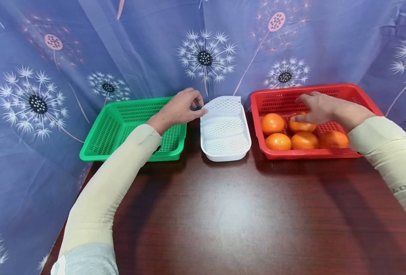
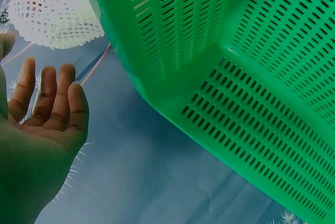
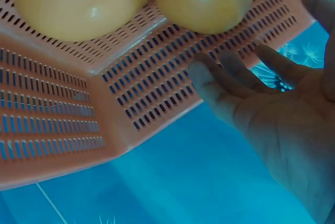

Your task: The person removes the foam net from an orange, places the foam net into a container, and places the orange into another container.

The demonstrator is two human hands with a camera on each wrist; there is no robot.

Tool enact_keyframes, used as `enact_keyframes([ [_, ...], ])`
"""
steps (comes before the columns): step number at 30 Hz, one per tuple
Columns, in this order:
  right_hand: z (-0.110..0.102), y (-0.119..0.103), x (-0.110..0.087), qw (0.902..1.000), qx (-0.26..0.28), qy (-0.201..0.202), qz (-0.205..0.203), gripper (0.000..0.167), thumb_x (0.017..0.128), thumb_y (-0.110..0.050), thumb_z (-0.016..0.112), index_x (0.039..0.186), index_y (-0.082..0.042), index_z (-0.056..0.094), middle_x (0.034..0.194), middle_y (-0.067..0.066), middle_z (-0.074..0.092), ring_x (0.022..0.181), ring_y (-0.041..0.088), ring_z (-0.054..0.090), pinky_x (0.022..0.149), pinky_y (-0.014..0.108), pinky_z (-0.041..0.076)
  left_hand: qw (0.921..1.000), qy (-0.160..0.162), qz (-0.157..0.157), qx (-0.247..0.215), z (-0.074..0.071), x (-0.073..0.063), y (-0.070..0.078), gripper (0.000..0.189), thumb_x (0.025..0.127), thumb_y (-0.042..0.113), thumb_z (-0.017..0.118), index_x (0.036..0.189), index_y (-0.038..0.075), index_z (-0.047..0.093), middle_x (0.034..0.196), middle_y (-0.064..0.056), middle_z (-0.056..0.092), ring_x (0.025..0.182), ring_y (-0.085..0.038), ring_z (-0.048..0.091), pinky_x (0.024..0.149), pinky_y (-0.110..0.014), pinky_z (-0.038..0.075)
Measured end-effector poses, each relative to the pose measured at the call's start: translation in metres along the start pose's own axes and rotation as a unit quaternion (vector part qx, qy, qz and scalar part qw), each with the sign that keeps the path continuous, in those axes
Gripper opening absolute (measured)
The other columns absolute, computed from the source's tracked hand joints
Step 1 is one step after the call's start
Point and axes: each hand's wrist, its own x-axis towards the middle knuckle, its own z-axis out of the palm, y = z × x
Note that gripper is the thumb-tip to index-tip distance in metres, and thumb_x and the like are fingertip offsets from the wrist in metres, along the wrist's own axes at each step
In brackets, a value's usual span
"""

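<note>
My left hand (image 1: 179,109) hovers between the green basket and a white tray (image 1: 225,157), thumb and fingertips close to a white foam net sheet (image 1: 223,128) that lies in the tray. In the left wrist view its fingers (image 2: 47,96) are loosely bent and hold nothing; the net (image 2: 55,17) is a little beyond them. Inside the red basket (image 1: 309,154), several oranges (image 1: 272,124) are grouped. Over one orange (image 1: 301,126), partly hidden, my right hand (image 1: 321,109) reaches with spread fingers. The right wrist view shows those fingers (image 3: 225,88) gripping nothing.
A green slotted basket (image 1: 103,131) stands at the left, with no fruit visible in it. Behind the containers hangs a blue dandelion-print cloth (image 1: 148,49). The dark wooden table (image 1: 230,214) extends in front of them.
</note>
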Motion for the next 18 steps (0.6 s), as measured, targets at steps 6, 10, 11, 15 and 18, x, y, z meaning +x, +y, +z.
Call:
enact_keyframes([
  [6, -0.002, 0.0, -0.011, 0.9992, 0.021, 0.033, -0.005, 0.078, 0.107, -0.05, 0.058, 0.155, 0.007, 0.037, 0.154, 0.047, 0.028, 0.138, 0.069, 0.032, 0.111, 0.08, 0.027, 0.9999, 0.012, 0.009, -0.004, -0.002, -0.008, 0.0, 0.033, 0.102, 0.04, 0.069, 0.115, 0.01, 0.065, 0.118, -0.009, 0.06, 0.11, -0.027, 0.061, 0.101, -0.04, 0.049],
  [10, -0.001, -0.002, -0.017, 0.9967, 0.037, 0.071, -0.015, 0.077, 0.107, -0.051, 0.058, 0.152, 0.008, 0.042, 0.153, 0.045, 0.033, 0.14, 0.066, 0.032, 0.113, 0.077, 0.025, 0.9996, 0.026, 0.011, -0.008, -0.004, -0.015, -0.002, 0.032, 0.103, 0.041, 0.068, 0.114, 0.011, 0.065, 0.117, -0.008, 0.06, 0.11, -0.025, 0.06, 0.1, -0.04, 0.049],
  [11, 0.0, -0.002, -0.019, 0.9957, 0.038, 0.083, -0.019, 0.076, 0.106, -0.051, 0.058, 0.151, 0.008, 0.044, 0.152, 0.045, 0.035, 0.14, 0.065, 0.033, 0.114, 0.077, 0.026, 0.9994, 0.031, 0.011, -0.009, -0.005, -0.017, -0.003, 0.031, 0.103, 0.04, 0.068, 0.113, 0.011, 0.065, 0.117, -0.007, 0.06, 0.11, -0.025, 0.06, 0.1, -0.04, 0.048],
  [15, 0.003, -0.003, -0.025, 0.9904, 0.044, 0.13, -0.02, 0.073, 0.106, -0.049, 0.06, 0.148, 0.009, 0.048, 0.147, 0.043, 0.042, 0.139, 0.063, 0.035, 0.113, 0.075, 0.027, 0.9983, 0.057, 0.001, -0.01, -0.006, -0.023, -0.005, 0.029, 0.105, 0.04, 0.066, 0.113, 0.012, 0.065, 0.116, -0.006, 0.06, 0.11, -0.024, 0.06, 0.1, -0.041, 0.049],
  [18, 0.006, -0.003, -0.03, 0.9864, 0.052, 0.156, -0.015, 0.073, 0.105, -0.048, 0.061, 0.147, 0.011, 0.047, 0.146, 0.043, 0.042, 0.137, 0.062, 0.037, 0.112, 0.075, 0.028, 0.9967, 0.078, -0.013, -0.016, -0.007, -0.029, -0.006, 0.029, 0.106, 0.039, 0.064, 0.113, 0.011, 0.065, 0.115, -0.006, 0.061, 0.111, -0.024, 0.06, 0.101, -0.042, 0.049],
])
